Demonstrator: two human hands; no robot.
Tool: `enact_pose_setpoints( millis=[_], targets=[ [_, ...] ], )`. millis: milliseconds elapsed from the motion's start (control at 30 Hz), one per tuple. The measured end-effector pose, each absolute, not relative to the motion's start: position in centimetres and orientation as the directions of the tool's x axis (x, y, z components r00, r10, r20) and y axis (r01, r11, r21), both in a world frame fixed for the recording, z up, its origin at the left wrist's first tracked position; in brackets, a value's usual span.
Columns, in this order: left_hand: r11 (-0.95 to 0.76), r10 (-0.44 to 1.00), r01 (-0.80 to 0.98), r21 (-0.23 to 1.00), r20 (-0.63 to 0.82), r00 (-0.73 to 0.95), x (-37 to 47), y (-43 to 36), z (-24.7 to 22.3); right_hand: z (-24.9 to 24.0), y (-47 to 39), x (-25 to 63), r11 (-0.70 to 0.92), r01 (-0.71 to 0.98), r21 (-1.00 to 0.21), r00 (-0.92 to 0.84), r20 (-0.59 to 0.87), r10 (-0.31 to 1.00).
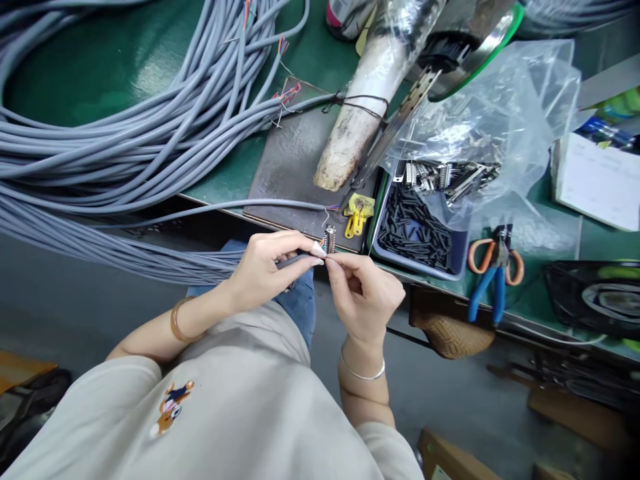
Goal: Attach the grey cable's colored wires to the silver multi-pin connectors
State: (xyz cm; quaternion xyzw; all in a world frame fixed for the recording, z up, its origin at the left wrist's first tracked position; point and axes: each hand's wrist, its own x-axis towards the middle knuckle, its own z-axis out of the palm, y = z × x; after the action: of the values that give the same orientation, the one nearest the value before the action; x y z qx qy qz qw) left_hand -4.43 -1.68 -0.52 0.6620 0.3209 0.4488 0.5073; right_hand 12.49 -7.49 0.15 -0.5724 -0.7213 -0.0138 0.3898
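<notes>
My left hand (273,262) is closed around the end of a grey cable (295,259), its thumb and fingertips pressed together over the bench edge. Fingertips of my right hand (367,288) meet them in a pinch at the cable's end, on what look like its thin wires; the exact grip is partly hidden. Just beyond the fingertips is a small metal multi-pin connector (329,239), with an orange wire beside it. Another grey cable (280,203) lies across a dark plate (300,157), its stripped wires under a soldering iron's tip, near a yellow clip (356,217).
Coiled grey cables (165,143) fill the left. A wrapped white post (350,127) stands over the plate. Right of it sits a bin (423,263) of black sleeves and metal connectors, partly under a plastic bag (530,113). Pliers (495,273) lie at the bench edge.
</notes>
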Motion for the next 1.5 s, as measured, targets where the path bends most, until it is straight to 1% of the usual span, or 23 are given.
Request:
enact_pose_setpoints(
  millis=[67, 133, 200, 267, 333, 433, 500, 567, 600, 667, 700, 767, 800, 833, 867, 933, 1000, 1067, 1133, 1200, 1267, 1400, 1500],
  targets=[
    [-0.382, 0.861, -0.005, 0.924, 0.358, 0.36, -4.2, -1.8, -0.4, -0.1, -7.7, 12.6, 0.324, 0.813, -0.484, 0.03, 0.59, 0.807],
    [-0.356, 0.866, -0.005, 0.934, 0.332, 0.373, -4.1, -1.9, -0.1, -0.2, -7.9, 12.8, 0.261, 0.776, -0.574, 0.158, 0.578, 0.801],
    [-0.279, 0.865, -0.031, 0.96, 0.266, 0.425, -4.1, -1.8, 0.4, -0.1, -7.9, 13.1, 0.19, 0.721, -0.666, 0.252, 0.508, 0.823],
    [-0.234, 0.838, -0.066, 0.97, 0.235, 0.492, -4.3, -1.7, 0.8, 0.2, -7.7, 13.4, 0.148, 0.655, -0.741, 0.251, 0.398, 0.882],
    [-0.254, 0.814, -0.084, 0.964, 0.26, 0.52, -4.4, -1.6, 0.9, 0.5, -7.5, 13.6, 0.132, 0.571, -0.81, 0.217, 0.304, 0.928],
    [-0.356, 0.819, -0.1, 0.929, 0.362, 0.446, -4.2, -1.5, 0.4, 0.8, -7.3, 13.6, 0.137, 0.421, -0.897, 0.185, 0.233, 0.955],
    [-0.377, 0.84, -0.097, 0.921, 0.385, 0.382, -3.8, -1.5, -0.1, 0.7, -7.3, 13.5, 0.127, 0.383, -0.915, 0.167, 0.204, 0.965],
    [-0.288, 0.883, -0.074, 0.955, 0.294, 0.365, -3.4, -1.6, -0.4, 0.6, -7.3, 13.5, 0.112, 0.456, -0.883, 0.195, 0.221, 0.955],
    [-0.207, 0.905, -0.058, 0.977, 0.214, 0.369, -3.3, -1.6, -0.5, 0.6, -7.2, 13.6, 0.113, 0.525, -0.844, 0.229, 0.268, 0.936],
    [-0.03, 0.926, -0.046, 0.998, 0.045, 0.376, -3.0, -1.4, -0.5, 0.4, -6.9, 13.6, 0.156, 0.654, -0.74, 0.287, 0.434, 0.854],
    [0.05, 0.926, -0.058, 0.997, -0.024, 0.378, -2.9, -1.2, -0.5, 0.4, -6.7, 13.7, 0.205, 0.685, -0.699, 0.322, 0.543, 0.775],
    [0.167, 0.917, -0.118, 0.979, -0.11, 0.384, -2.9, -0.8, -0.5, 0.4, -6.2, 13.7, 0.355, 0.68, -0.642, 0.402, 0.731, 0.551],
    [0.206, 0.912, -0.155, 0.966, -0.132, 0.388, -2.8, -0.6, -0.4, 0.3, -6.1, 13.6, 0.42, 0.664, -0.619, 0.439, 0.777, 0.451],
    [0.233, 0.909, -0.189, 0.954, -0.144, 0.392, -2.8, -0.4, -0.4, 0.2, -6.0, 13.6, 0.457, 0.648, -0.609, 0.465, 0.792, 0.397],
    [0.25, 0.906, -0.216, 0.944, -0.15, 0.396, -2.8, -0.2, -0.5, 0.1, -6.1, 13.5, 0.464, 0.637, -0.615, 0.47, 0.787, 0.398],
    [0.263, 0.905, -0.24, 0.934, -0.152, 0.398, -2.9, 0.2, -0.5, -0.4, -6.4, 13.4, 0.399, 0.644, -0.653, 0.418, 0.737, 0.531],
    [0.264, 0.904, -0.243, 0.933, -0.151, 0.401, -2.9, 0.4, -0.4, -1.1, -6.9, 13.4, 0.326, 0.676, -0.661, 0.338, 0.671, 0.66],
    [0.271, 0.898, -0.241, 0.932, -0.155, 0.411, -2.9, 0.5, -0.4, -1.8, -7.1, 13.3, 0.316, 0.708, -0.632, 0.245, 0.638, 0.73],
    [0.276, 0.894, -0.242, 0.93, -0.156, 0.421, -2.9, 0.6, -0.4, -2.3, -7.0, 13.2, 0.33, 0.712, -0.62, 0.178, 0.613, 0.77],
    [0.27, 0.898, -0.24, 0.933, -0.154, 0.412, -2.8, 0.6, -0.4, -2.5, -6.6, 13.0, 0.345, 0.708, -0.617, 0.154, 0.612, 0.776],
    [0.239, 0.917, -0.227, 0.944, -0.143, 0.372, -2.7, 0.5, -0.5, -2.5, -6.2, 12.8, 0.361, 0.722, -0.59, 0.155, 0.647, 0.746],
    [0.111, 0.966, -0.142, 0.984, -0.073, 0.248, -2.2, 0.3, -0.5, -2.2, -5.4, 12.5, 0.373, 0.776, -0.508, 0.141, 0.717, 0.682],
    [0.029, 0.98, -0.07, 0.997, -0.015, 0.2, -1.8, 0.3, -0.5, -2.1, -4.9, 12.5, 0.365, 0.787, -0.498, 0.143, 0.722, 0.677]
  ],
)
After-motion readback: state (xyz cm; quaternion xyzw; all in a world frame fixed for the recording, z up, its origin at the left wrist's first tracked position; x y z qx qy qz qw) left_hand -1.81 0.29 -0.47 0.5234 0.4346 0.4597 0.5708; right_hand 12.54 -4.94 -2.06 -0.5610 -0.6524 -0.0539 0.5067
